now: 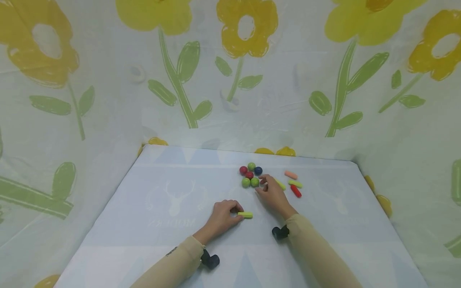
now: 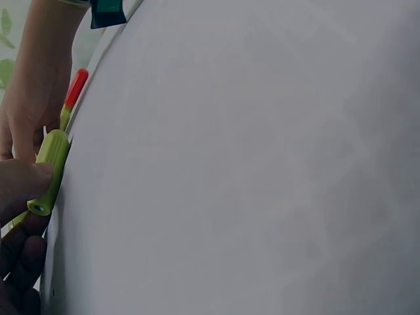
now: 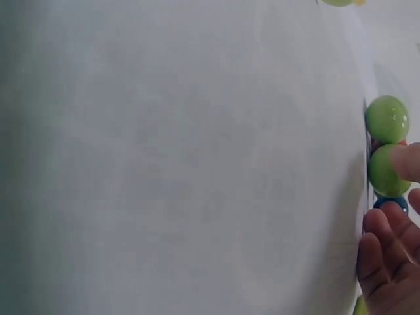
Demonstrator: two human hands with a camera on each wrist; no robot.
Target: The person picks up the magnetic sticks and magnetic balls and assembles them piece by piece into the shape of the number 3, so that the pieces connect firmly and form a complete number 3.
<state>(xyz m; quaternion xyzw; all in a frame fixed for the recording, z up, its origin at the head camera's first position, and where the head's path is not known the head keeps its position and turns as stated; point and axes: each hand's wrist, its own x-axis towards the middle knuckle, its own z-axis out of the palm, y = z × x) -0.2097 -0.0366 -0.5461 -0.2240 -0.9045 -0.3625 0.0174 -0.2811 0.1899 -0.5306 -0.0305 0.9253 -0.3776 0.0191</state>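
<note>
My left hand (image 1: 223, 216) pinches a ridged yellow-green cylinder (image 1: 246, 215) between thumb and fingers, low over the table. In the left wrist view this cylinder (image 2: 54, 161) shows lengthwise grooves and a small hole in its near end. My right hand (image 1: 274, 197) reaches to the ball cluster, thumb and fingers spread apart beside the nearest green ball (image 1: 255, 182). The right wrist view has the thumb overlapping that green ball (image 3: 382, 172), with the other fingers loosely bent. Around it sit a second green ball (image 1: 246, 182), two red balls, a blue ball (image 1: 258, 171) and a farther green ball (image 1: 251, 166).
Right of my right hand lie a red cylinder (image 1: 296, 191), an orange cylinder (image 1: 291, 175) and a yellow-green cylinder (image 1: 295, 184). Another yellow-green cylinder (image 1: 280, 185) is partly hidden behind that hand. Flower-printed sheets (image 1: 281, 100) enclose the pale table (image 1: 151, 200).
</note>
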